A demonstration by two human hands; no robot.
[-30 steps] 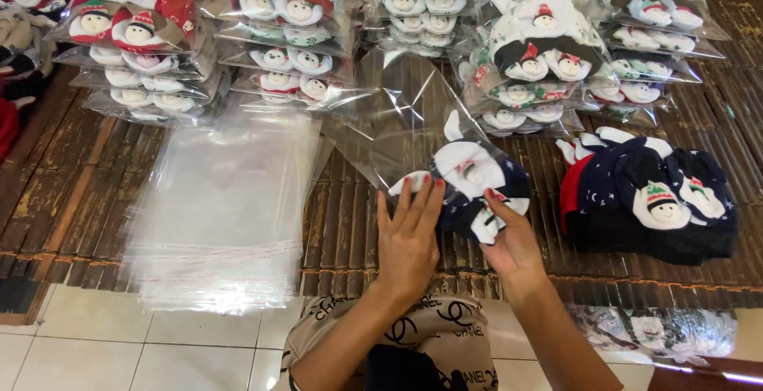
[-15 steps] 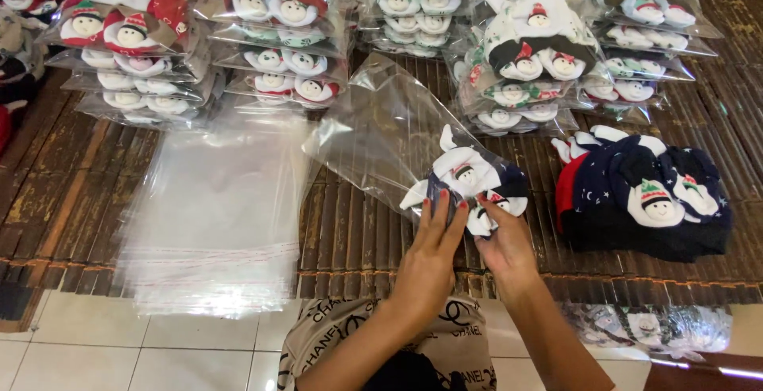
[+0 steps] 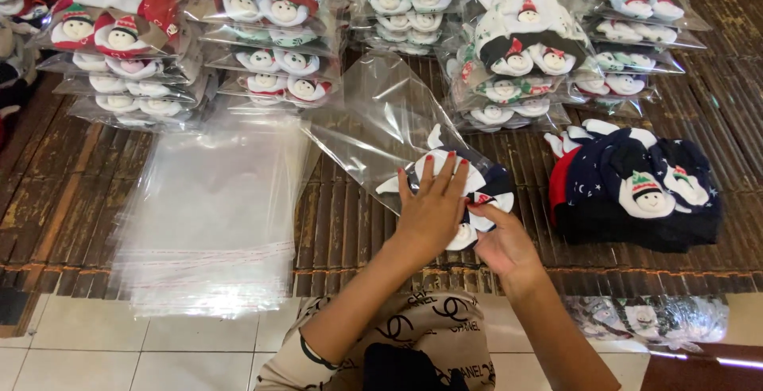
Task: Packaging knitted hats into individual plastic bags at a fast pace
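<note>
Left hand (image 3: 433, 204) flat, palm down, fingers (image 3: 445, 170) spread and pointing away, nails painted red. Right hand (image 3: 502, 240) just beside, touching the left, thumb and forefinger pinched together. Both forearms bare, rising from below and converging.

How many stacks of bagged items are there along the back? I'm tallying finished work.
5, left to right: far left stack, next stack, middle stack, taller stack, right stack. More may lie beyond the frame's edges.
</note>
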